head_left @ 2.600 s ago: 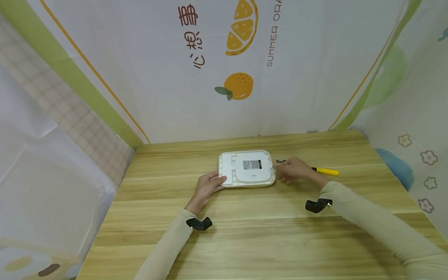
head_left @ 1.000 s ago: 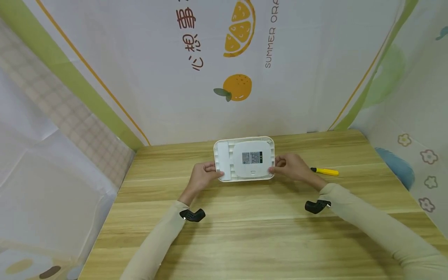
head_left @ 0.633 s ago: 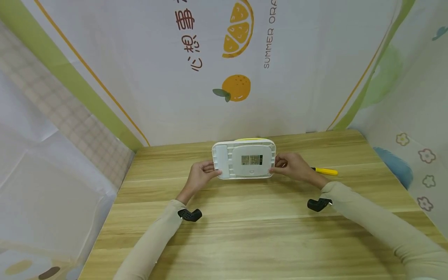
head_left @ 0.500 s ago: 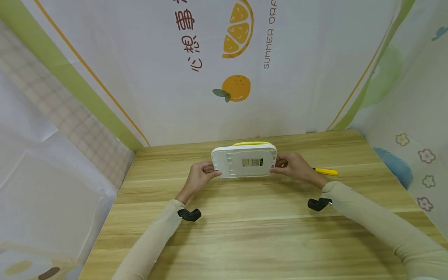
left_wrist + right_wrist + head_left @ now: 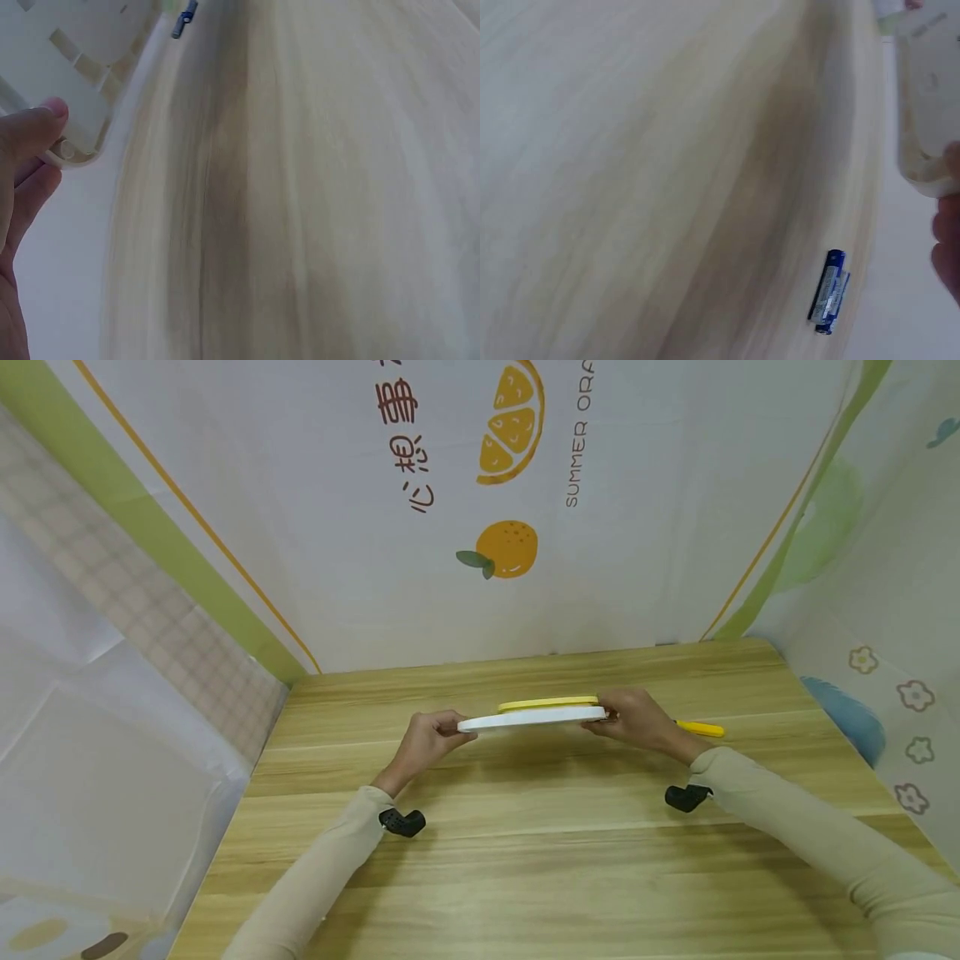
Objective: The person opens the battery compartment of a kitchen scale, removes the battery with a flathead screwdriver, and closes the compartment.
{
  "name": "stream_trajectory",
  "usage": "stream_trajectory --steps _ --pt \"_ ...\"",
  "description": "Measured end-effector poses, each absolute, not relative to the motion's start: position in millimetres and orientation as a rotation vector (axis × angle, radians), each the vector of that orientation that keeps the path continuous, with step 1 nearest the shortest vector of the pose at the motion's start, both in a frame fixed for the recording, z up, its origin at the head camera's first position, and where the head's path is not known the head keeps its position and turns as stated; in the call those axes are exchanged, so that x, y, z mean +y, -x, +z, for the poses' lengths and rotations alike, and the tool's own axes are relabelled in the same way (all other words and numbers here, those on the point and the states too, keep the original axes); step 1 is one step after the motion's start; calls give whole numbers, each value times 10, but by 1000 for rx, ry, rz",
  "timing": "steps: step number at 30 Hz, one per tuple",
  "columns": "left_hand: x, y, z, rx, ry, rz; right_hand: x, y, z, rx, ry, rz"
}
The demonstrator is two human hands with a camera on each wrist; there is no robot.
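Level above the table, a flat white device (image 5: 528, 719) with a raised yellow top (image 5: 551, 702) is seen edge-on in the head view; it resembles a kitchen scale. My left hand (image 5: 426, 745) pinches its left end. My right hand (image 5: 637, 720) holds the right end, with fingers on both faces. The ribbed underside (image 5: 82, 45) shows in the left wrist view, with the left thumb pressed on its corner. Part of the white underside (image 5: 934, 90) also shows in the right wrist view. Two blue batteries (image 5: 829, 292) lie side by side on the table, hidden in the head view.
A yellow-handled tool (image 5: 701, 728) lies on the wooden table (image 5: 525, 877) behind my right wrist; its tip is hidden. Printed cloth (image 5: 600, 585) hangs along the table's far edge, and more cloth stands at both sides.
The device has been lifted, and its underside has tipped from facing up to facing down. The yellow top has come into view. My right hand has gone from beside the device to gripping its end.
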State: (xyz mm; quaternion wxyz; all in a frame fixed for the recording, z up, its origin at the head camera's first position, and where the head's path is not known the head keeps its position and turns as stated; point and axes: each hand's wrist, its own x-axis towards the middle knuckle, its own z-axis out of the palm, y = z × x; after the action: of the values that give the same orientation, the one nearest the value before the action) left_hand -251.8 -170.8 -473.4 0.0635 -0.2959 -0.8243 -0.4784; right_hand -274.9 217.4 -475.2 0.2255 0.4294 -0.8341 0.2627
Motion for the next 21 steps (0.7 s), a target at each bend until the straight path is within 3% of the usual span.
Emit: stream_trajectory --steps 14,21 --pt "-1761 2589 -4672 -2362 1414 -546 2258 2836 -4850 -1929 -1373 386" --pt "-1804 2609 -4722 -2349 1498 -310 2254 2889 -4924 -1809 -1425 241"
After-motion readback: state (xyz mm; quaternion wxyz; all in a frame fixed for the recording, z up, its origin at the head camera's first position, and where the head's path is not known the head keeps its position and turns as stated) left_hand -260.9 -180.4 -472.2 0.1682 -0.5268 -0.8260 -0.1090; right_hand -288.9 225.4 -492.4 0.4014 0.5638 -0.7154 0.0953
